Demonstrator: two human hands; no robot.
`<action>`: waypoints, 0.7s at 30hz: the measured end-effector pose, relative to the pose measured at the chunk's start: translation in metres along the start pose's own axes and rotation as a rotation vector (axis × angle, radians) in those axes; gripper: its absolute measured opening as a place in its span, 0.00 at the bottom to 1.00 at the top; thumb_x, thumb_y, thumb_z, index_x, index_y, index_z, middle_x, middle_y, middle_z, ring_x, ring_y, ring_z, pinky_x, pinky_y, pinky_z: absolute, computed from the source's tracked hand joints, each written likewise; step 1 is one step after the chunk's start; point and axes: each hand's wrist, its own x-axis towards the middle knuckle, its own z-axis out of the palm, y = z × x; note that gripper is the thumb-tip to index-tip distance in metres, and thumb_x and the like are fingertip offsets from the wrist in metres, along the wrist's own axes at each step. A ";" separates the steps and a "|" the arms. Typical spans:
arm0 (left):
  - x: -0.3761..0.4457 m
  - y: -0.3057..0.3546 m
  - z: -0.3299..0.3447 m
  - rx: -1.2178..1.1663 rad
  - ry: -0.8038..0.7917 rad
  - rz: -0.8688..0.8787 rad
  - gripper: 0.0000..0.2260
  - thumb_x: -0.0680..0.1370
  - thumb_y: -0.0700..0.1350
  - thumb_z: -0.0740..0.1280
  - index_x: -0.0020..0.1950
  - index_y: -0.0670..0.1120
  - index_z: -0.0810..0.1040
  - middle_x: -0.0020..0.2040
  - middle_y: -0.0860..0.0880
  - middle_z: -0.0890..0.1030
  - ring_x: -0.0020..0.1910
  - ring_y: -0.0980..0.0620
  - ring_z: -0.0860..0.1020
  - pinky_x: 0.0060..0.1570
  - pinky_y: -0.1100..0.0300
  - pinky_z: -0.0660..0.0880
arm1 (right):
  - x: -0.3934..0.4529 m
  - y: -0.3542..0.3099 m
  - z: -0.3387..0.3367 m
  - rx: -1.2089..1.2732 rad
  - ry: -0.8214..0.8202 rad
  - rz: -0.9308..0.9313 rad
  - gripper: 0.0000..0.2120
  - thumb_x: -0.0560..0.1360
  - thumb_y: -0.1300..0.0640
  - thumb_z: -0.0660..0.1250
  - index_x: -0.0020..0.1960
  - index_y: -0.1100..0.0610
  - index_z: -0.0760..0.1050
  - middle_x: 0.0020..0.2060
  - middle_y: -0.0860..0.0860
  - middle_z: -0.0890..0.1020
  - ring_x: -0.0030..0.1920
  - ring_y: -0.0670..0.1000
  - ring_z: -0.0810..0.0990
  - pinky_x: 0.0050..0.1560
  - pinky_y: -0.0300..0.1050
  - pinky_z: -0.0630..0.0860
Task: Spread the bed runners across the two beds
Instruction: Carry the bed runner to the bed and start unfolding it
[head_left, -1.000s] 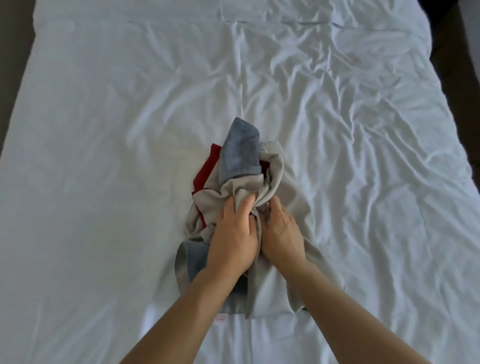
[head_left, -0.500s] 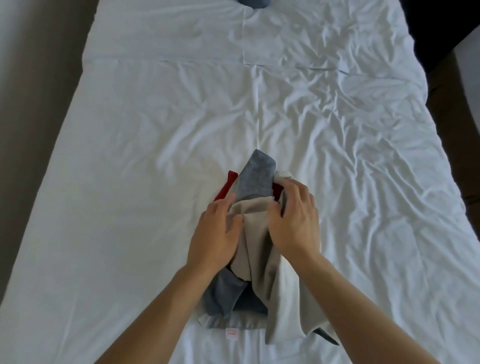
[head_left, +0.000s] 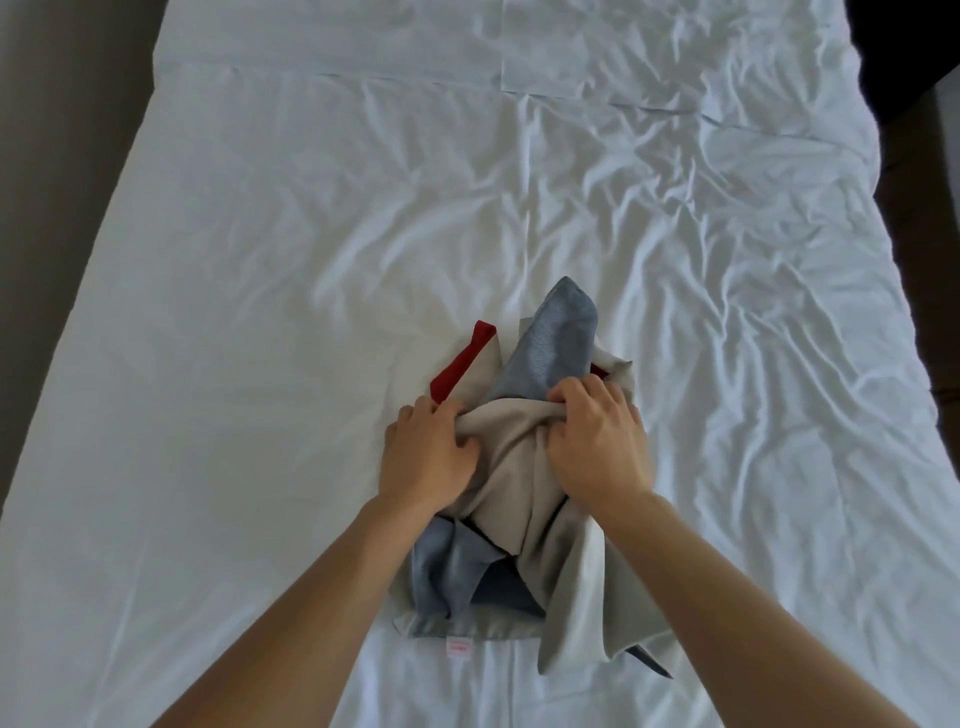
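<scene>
since the bed runners (head_left: 519, 467) lie bunched low centre on the bed (head_left: 260, 312), soft and light, both hands' fingers (head_left: 576, 395) pinch beige folds; better taken by an edge.

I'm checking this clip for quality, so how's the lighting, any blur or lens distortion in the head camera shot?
Head view: soft, cool daylight, no harsh glare on the white sheet; creases throw gentle shadows. Wide-angle bend shows in the bed's splayed edges. The left hand, the right hand and the bunched bed runner look reasonably sharp, with no evident motion blur.
</scene>
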 end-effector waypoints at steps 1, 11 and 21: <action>-0.001 0.002 -0.001 -0.067 -0.005 0.008 0.15 0.78 0.52 0.62 0.63 0.51 0.75 0.56 0.49 0.75 0.56 0.47 0.73 0.57 0.52 0.72 | 0.000 0.004 -0.002 -0.007 0.000 0.020 0.09 0.73 0.62 0.63 0.51 0.56 0.77 0.48 0.51 0.79 0.52 0.56 0.74 0.54 0.50 0.68; -0.003 0.004 -0.035 -0.385 0.243 0.073 0.07 0.76 0.45 0.67 0.41 0.54 0.71 0.39 0.56 0.76 0.37 0.59 0.75 0.34 0.65 0.66 | 0.001 -0.018 -0.006 -0.003 0.058 -0.024 0.14 0.74 0.59 0.63 0.58 0.54 0.75 0.54 0.51 0.78 0.55 0.54 0.74 0.60 0.50 0.66; -0.038 -0.123 -0.094 -0.360 0.434 -0.268 0.08 0.76 0.40 0.67 0.41 0.51 0.73 0.37 0.55 0.78 0.37 0.55 0.76 0.34 0.56 0.72 | 0.017 -0.124 0.023 0.034 -0.076 -0.320 0.19 0.75 0.58 0.63 0.66 0.54 0.74 0.63 0.50 0.77 0.66 0.53 0.71 0.70 0.49 0.62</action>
